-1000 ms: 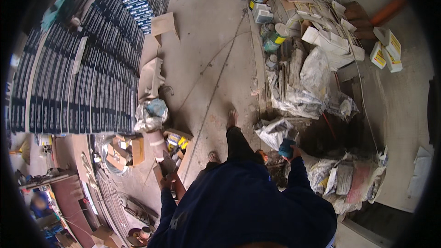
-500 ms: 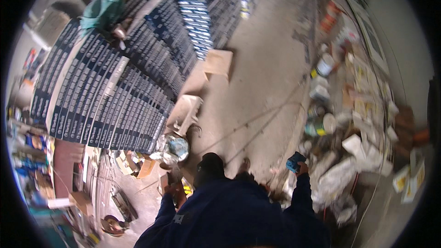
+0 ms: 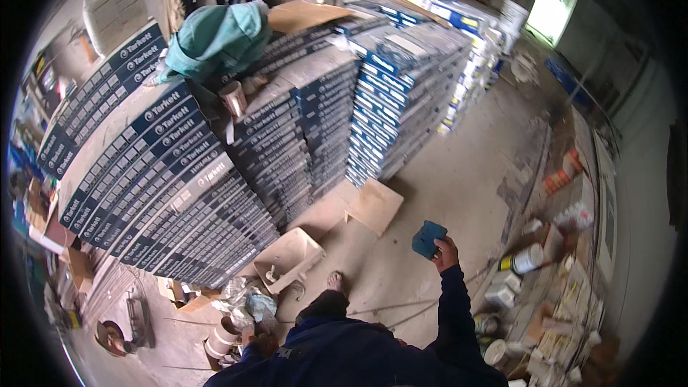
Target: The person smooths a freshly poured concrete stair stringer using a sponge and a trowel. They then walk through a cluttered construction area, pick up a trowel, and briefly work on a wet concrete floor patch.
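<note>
My right hand (image 3: 446, 252) is raised over the floor at the front, closed on a flat teal-blue piece with notched edges (image 3: 428, 239). Whether that piece is a sponge, a pad or folded cloth, I cannot tell. Low at the left, my left hand (image 3: 262, 342) hangs close to a beige cylindrical container (image 3: 223, 338). Its fingers are blurred and partly hidden, so any hold there does not show. A beige plastic tub (image 3: 288, 261) lies ahead of that hand, with crumpled silvery plastic (image 3: 247, 301) beside it.
Tall stacks of dark blue flat boxes (image 3: 172, 172) fill the left and middle. A green cloth (image 3: 222, 37) lies on top, near a small cup (image 3: 233, 98). A beige board (image 3: 375, 206) leans by the stacks. Containers and debris (image 3: 522, 261) line the right wall, with a hose (image 3: 394, 306) across the floor.
The view has swung up and toward the stacks, bringing the far doorway into sight. My right hand has moved forward and inward with the teal-blue piece.
</note>
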Demonstrator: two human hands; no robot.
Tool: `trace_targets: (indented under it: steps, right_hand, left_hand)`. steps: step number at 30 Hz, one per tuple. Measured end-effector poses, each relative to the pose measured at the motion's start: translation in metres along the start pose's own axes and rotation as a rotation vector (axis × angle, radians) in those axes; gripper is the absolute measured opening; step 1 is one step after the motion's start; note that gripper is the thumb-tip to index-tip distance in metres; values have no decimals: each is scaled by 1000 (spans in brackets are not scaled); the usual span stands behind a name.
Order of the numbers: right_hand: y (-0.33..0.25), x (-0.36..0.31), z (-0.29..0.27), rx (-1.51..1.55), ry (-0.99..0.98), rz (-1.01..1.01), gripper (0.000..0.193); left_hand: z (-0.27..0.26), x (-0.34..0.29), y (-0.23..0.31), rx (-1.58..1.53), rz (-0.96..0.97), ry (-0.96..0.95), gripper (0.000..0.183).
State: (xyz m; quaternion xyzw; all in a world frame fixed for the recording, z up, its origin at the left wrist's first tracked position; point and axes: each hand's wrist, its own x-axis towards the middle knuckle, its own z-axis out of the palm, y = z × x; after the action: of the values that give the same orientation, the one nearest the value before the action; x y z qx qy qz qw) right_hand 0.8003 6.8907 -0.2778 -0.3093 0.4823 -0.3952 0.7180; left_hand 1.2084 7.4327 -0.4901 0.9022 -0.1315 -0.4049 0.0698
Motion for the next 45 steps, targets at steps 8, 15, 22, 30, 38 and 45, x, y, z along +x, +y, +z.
trace_targets:
  steps: [8, 15, 22, 30, 38, 45]
  right_hand:
    - [-24, 124, 117, -163, -199, 202, 47]
    - [-29, 223, 262, -307, -484, 178, 46]
    - [-84, 279, 445, -536, -872, -459, 44]
    - [-122, 289, 658, -739, -755, -1678, 31]
    - [-63, 298, 698, -932, -673, -1592, 30]
    - [-51, 279, 710, -835, -799, -1487, 44]
  left_hand:
    - [-46, 34, 88, -336, -116, 195, 43]
    - [-5, -1, 141, -487, -226, 288, 45]
    - [80, -84, 193, -537, -252, 405, 48]
    - [145, -156, 267, -599, -262, 671, 50]
    - [195, -188, 328, -694, -367, 740, 51]
    - [195, -185, 338, -687, -325, 794, 53]
